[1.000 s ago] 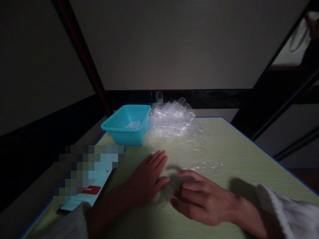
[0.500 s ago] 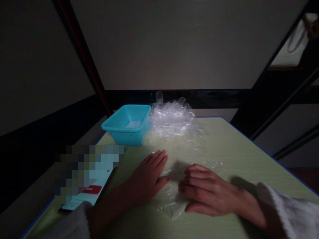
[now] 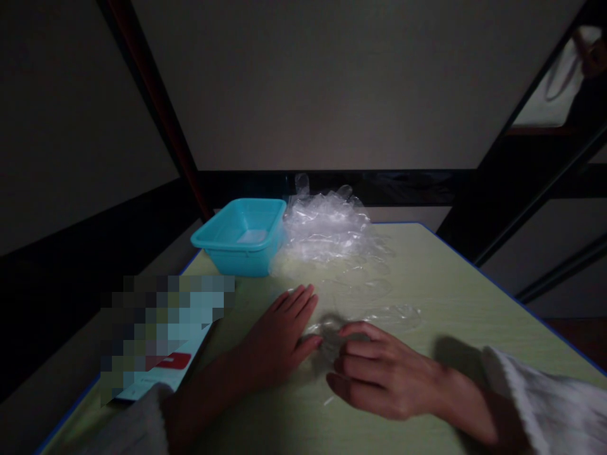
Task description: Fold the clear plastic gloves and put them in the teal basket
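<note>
My left hand (image 3: 282,335) lies flat on the table, its fingers stretched out beside a clear plastic glove (image 3: 391,316) that is spread on the surface. Over the near part of that glove is my right hand (image 3: 379,370), fingers curled and thumb tucked low; whether it pinches any plastic is hidden. Beyond both hands lies a crumpled pile of clear plastic gloves (image 3: 327,224), touching the side of a turquoise basket (image 3: 241,261) at the back left. Something white sits in the basket's bottom.
A phone or tablet (image 3: 175,360) with a lit, partly blurred screen lies left of my left forearm. The pale green table (image 3: 455,278) has a blue edge. Cabinet panels stand behind it, and a white bag (image 3: 552,91) is at the upper right.
My right hand has shifted slightly left, its fingers more curled. The plastic that was spread in front of it has mostly gone from view. My left hand has stayed in place.
</note>
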`<state>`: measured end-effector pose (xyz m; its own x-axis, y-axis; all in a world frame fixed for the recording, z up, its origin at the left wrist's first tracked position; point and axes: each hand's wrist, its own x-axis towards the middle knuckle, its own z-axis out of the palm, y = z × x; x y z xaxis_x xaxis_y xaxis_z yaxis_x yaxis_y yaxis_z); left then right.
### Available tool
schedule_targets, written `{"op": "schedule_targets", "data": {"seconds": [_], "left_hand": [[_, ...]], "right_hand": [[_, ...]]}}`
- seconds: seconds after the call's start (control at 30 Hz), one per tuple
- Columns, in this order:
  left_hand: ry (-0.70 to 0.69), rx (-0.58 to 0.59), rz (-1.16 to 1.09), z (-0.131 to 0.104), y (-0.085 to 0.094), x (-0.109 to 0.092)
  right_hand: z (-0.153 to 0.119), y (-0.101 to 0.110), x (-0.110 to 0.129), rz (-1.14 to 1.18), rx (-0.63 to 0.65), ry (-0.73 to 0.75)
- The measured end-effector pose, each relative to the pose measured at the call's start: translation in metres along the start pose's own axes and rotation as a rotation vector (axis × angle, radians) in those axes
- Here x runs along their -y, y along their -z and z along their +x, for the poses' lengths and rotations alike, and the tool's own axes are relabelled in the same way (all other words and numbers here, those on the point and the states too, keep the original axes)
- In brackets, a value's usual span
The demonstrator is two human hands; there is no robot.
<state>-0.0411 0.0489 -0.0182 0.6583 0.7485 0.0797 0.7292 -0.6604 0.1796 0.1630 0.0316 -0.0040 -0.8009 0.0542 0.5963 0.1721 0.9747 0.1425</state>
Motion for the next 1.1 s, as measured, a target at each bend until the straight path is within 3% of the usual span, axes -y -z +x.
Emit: {"op": "schedule_targets", "data": {"seconds": [0.37,0.53,0.67,0.8,0.93,1.1], "left_hand": [[-0.001,0.009,-0.019,0.001,0.003,-0.002],[0.010,-0.003,-0.049,0.001,0.001,0.000],[0.024,-0.138,-0.159,0.000,0.003,0.001],[0.012,-0.306,-0.368,-0.005,0.019,-0.007],[0.042,-0.173,-0.463,-0.009,0.028,-0.019],[0.117,-0.039,-0.488,-0.004,0.024,-0.026]], "right_hand": [[0.001,-0.002,0.001,0.000,0.034,-0.126],[0.004,0.000,0.002,0.174,0.142,-0.399],[0.006,0.004,0.000,0.358,0.213,-0.542],[0.005,0.003,-0.002,0.448,0.210,-0.591],[0.004,0.002,-0.002,0.485,0.193,-0.631],[0.002,0.001,-0.003,0.501,0.190,-0.689]]}}
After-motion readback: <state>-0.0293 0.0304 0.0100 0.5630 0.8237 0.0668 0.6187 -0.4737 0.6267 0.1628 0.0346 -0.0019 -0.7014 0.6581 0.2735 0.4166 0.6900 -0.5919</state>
